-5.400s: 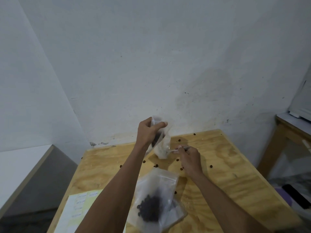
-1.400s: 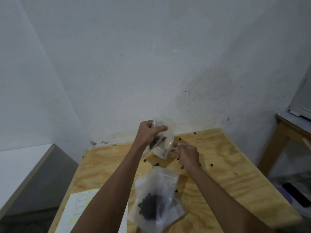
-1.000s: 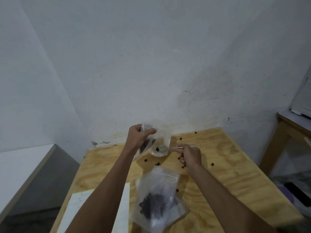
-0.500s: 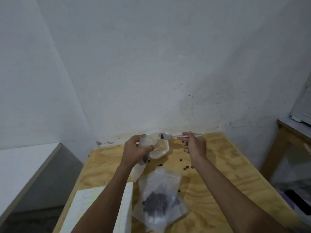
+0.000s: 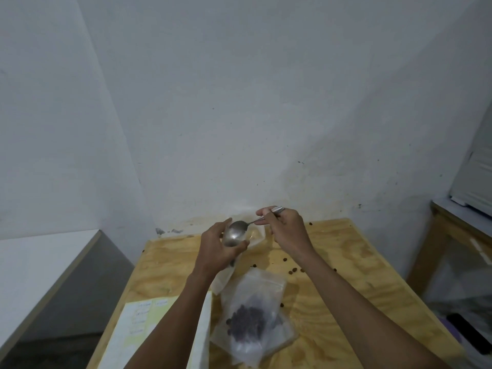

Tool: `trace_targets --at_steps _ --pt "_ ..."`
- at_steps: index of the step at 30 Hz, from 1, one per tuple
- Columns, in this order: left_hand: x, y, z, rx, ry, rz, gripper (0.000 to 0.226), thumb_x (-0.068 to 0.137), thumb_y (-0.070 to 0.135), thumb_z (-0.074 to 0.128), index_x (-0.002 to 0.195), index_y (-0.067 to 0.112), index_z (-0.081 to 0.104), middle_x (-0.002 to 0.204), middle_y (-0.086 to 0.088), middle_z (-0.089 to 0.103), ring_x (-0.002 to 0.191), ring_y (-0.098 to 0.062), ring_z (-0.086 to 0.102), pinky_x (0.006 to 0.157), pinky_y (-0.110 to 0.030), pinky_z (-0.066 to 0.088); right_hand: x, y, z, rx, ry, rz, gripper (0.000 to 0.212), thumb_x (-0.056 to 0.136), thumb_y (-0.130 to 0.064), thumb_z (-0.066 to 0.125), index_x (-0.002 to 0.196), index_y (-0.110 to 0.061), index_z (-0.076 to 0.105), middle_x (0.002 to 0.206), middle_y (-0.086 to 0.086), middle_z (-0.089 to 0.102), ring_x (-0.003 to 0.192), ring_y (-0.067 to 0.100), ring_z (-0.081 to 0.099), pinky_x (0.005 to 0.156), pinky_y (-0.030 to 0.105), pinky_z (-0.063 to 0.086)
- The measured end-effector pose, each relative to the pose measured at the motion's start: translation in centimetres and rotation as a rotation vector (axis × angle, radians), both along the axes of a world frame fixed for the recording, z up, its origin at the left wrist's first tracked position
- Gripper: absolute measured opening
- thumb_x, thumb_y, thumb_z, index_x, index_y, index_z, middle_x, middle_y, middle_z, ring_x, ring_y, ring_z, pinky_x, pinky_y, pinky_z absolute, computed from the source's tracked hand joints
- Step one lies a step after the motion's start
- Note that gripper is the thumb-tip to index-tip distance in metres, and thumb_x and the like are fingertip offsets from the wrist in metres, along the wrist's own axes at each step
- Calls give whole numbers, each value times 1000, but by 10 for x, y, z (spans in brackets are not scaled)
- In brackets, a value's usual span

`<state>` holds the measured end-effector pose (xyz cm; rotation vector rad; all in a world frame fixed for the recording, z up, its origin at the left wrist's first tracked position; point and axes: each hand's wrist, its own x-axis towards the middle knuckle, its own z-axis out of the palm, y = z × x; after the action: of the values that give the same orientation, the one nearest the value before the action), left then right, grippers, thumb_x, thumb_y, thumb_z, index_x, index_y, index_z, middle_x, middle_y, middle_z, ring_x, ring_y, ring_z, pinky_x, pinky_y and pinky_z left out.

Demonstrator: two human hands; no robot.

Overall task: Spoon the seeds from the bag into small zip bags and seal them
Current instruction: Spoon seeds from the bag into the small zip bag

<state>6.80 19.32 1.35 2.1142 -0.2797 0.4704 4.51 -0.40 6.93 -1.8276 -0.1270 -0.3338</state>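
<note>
A small bag (image 5: pixel 234 251) is gripped in the left hand (image 5: pixel 217 249), fingers and thumb curled round it, its lower end hanging below the grip toward the table (image 5: pixel 346 262). A spoon (image 5: pixel 238 233) is pinched by its handle in the right hand (image 5: pixel 286 229), the bowl lowered at the bag mouth just above the left thumb. A seed bag (image 5: pixel 253 318) is laid flat near the forearms, below both grips. Loose seeds (image 5: pixel 294 270) are scattered under the right wrist. A paper sheet (image 5: pixel 138 318) is seen beside the left forearm.
</note>
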Motion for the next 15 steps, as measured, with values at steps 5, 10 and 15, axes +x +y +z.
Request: trace_targets --at_steps 5,10,15 --pt "1 0 1 -40 -5 32 95 61 65 78 137 9 62 122 -2 69 108 -17 66 90 -38 58 3 -7 2 99 -1 -65 23 103 -26 55 99 -21 77 84 -8 79 61 11 63 57 32 48" --pt "4 2 1 -118 -4 74 92 64 63 77 135 8 62 119 0 68 109 -16 65 91 -45 59 9 -17 -4 376 117 -271 21 100 -23 56 93 -23 76 82 -6 79 65 2 60 62 27 45" --pt "5 0 0 -160 -7 87 94 66 65 74 140 10 58 119 1 64 108 -16 65 90 -43 60 18 -32 -30 543 261 -549 19 95 -17 57 88 -20 74 83 -3 78 72 15 62 55 26 41"
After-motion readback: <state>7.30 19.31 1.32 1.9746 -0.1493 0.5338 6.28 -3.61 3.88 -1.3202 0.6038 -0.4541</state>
